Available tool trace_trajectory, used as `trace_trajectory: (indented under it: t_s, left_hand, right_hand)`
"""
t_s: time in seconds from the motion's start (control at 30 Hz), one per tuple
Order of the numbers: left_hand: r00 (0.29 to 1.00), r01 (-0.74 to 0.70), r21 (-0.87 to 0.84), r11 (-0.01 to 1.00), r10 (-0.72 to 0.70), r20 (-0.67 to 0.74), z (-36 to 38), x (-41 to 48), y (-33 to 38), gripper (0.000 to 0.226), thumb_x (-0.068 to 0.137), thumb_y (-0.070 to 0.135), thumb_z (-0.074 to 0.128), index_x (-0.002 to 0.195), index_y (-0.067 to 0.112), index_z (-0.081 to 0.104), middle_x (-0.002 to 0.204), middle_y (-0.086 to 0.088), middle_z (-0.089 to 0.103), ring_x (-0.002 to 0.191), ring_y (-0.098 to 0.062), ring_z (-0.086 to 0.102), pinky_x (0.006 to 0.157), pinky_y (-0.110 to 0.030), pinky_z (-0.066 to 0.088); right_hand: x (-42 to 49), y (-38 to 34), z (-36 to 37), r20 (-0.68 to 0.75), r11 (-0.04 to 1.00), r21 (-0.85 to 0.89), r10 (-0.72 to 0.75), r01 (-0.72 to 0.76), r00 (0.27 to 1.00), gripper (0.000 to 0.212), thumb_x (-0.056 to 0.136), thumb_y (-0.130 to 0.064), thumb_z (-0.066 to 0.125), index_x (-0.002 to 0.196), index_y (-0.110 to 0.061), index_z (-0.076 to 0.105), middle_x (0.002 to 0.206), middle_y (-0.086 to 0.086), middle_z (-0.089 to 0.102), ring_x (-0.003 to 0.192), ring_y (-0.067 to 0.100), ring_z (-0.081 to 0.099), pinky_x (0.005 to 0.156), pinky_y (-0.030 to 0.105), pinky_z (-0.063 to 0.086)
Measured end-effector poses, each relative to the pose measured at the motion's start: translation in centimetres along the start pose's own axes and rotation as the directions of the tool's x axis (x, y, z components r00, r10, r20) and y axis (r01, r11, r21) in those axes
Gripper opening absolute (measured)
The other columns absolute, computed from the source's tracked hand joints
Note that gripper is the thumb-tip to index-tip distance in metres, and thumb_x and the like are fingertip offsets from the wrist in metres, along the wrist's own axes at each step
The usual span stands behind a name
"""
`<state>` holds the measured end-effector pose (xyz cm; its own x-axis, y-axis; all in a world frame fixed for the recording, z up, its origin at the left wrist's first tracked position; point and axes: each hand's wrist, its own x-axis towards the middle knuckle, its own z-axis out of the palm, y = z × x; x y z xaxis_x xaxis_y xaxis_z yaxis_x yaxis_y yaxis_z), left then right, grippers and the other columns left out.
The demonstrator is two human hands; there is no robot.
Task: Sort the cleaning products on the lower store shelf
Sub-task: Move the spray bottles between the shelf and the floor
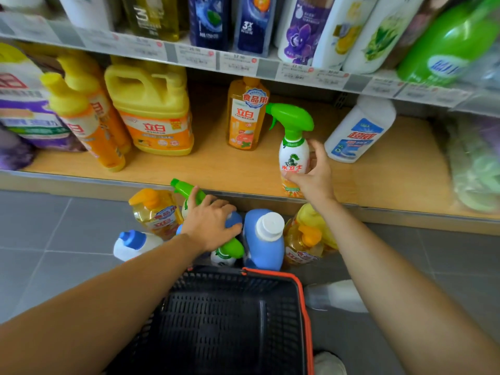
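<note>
My right hand point(313, 174) grips a white spray bottle with a green trigger head point(293, 147) standing upright on the lower wooden shelf point(216, 163). On the floor in front of the shelf stands a cluster of bottles. My left hand point(211, 226) is curled over the top of one of them, a blue-capped bottle point(234, 219), next to a second green-trigger spray bottle point(186, 190). A blue bottle with a white cap point(266, 236) stands to the right of that hand. An orange dish-soap bottle point(244, 117) stands on the shelf behind the held sprayer.
A black basket with an orange rim point(304, 307) sits on the grey floor below my arms. The shelf holds a yellow jug point(154, 109), orange bottles point(86, 123) at left and a white bottle point(357, 131) at right. Other bottles stand on the floor: yellow-orange point(155, 212), point(311, 236), white-blue point(135, 243).
</note>
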<state>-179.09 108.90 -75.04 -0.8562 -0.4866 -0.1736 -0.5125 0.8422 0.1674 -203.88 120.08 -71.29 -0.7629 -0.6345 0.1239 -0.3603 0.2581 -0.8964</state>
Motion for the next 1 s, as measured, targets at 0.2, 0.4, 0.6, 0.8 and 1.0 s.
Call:
trace_trajectory:
  t_s: [0.2, 0.4, 0.6, 0.8, 1.0]
  left_hand:
    - [0.993, 0.018, -0.411, 0.912, -0.066, -0.103, -6.5, -1.1, -0.3, 0.044, 0.094, 0.049, 0.061, 0.132, 0.029, 0.062, 0.133, 0.004, 0.066, 0.121, -0.022, 0.060, 0.096, -0.038, 0.049]
    - [0.975, -0.099, -0.832, 0.546, -0.112, -0.190, -14.2, -3.9, 0.9, 0.034, 0.097, 0.017, 0.066, 0.130, 0.020, 0.059, 0.107, -0.003, 0.068, 0.090, -0.017, 0.060, 0.084, -0.034, 0.050]
    - [0.973, -0.224, -0.954, 0.198, -0.002, -0.229, -19.1, -8.8, 2.5, 0.024, 0.104, 0.017, 0.054, 0.122, 0.031, 0.061, 0.109, 0.002, 0.070, 0.091, -0.014, 0.070, 0.078, -0.027, 0.056]
    - [0.950, -0.300, -0.950, 0.085, -0.068, -0.306, -19.6, -11.7, 2.8, 0.020, 0.098, 0.014, 0.062, 0.115, 0.020, 0.070, 0.083, 0.003, 0.072, 0.076, -0.011, 0.068, 0.071, -0.021, 0.054]
    - [0.973, -0.213, -0.977, 0.023, -0.088, -0.214, -19.7, -12.1, 2.2, 0.019, 0.086, 0.019, 0.067, 0.104, 0.014, 0.071, 0.073, 0.005, 0.071, 0.064, -0.008, 0.065, 0.062, -0.018, 0.050]
  right_hand:
    - [-2.2, -5.0, -3.0, 0.185, 0.990, -0.112, -0.065, 0.087, 0.980, 0.097, 0.061, -0.006, 0.093, 0.144, -0.016, 0.045, 0.133, 0.003, 0.056, 0.119, 0.016, 0.057, 0.092, 0.020, 0.052]
    - [-7.3, -11.3, -5.7, 0.286, 0.994, -0.083, -0.045, 0.072, 0.957, 0.093, 0.063, -0.010, 0.095, 0.143, -0.016, 0.047, 0.125, 0.004, 0.062, 0.109, 0.017, 0.062, 0.081, 0.013, 0.050]
    - [-14.6, -15.2, -7.0, 0.374, 0.991, 0.124, 0.008, -0.058, 0.927, 0.087, 0.061, -0.005, 0.094, 0.134, -0.029, 0.053, 0.114, 0.004, 0.073, 0.102, 0.016, 0.070, 0.084, 0.032, 0.059]
    - [-19.1, -14.9, -6.1, 0.449, 0.940, 0.281, 0.051, -0.195, 0.892, 0.092, 0.063, 0.001, 0.090, 0.142, -0.020, 0.049, 0.119, 0.004, 0.073, 0.105, 0.014, 0.069, 0.077, 0.028, 0.057]
    - [-19.7, -14.7, -4.9, 0.395, 0.966, 0.234, 0.011, -0.112, 0.919, 0.086, 0.063, 0.001, 0.091, 0.131, -0.036, 0.053, 0.123, -0.012, 0.070, 0.112, 0.010, 0.067, 0.084, 0.026, 0.056]
